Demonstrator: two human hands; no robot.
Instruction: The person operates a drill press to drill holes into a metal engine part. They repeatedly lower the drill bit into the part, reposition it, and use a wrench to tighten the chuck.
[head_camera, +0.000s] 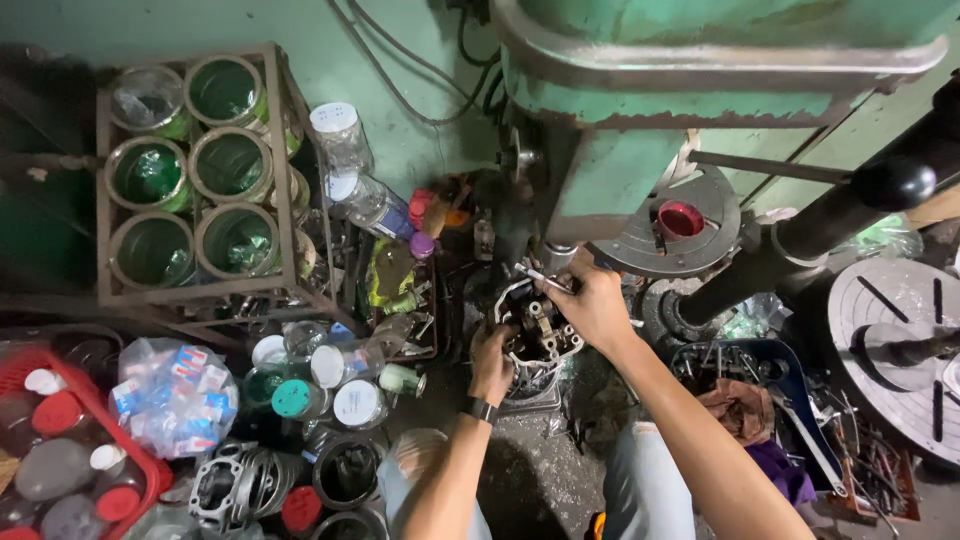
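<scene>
Both hands are on a grimy metal engine part (535, 335) sitting under the green drill press (640, 120), roughly mid-bench. Left hand (490, 362), wristwatch (481, 409) on it, cups the part's lower left edge with fingers curled around it. Right hand (592, 303) comes in over the top right, closed on a thin metal rod (545, 278) that pokes out to the left above the part. Clutter everywhere: a metal rack of green cans (195, 165) stands at the far left, clear plastic bottles (350, 165) lean beside it, white-capped jars (335, 385) crowd just left of the left hand, and a bag of small packets (175, 395) sits by a red basket (95, 400) at the near left corner. A round slotted plate (900, 350) lies off to the right, a blue tray of tools (750, 370) near the right forearm.
</scene>
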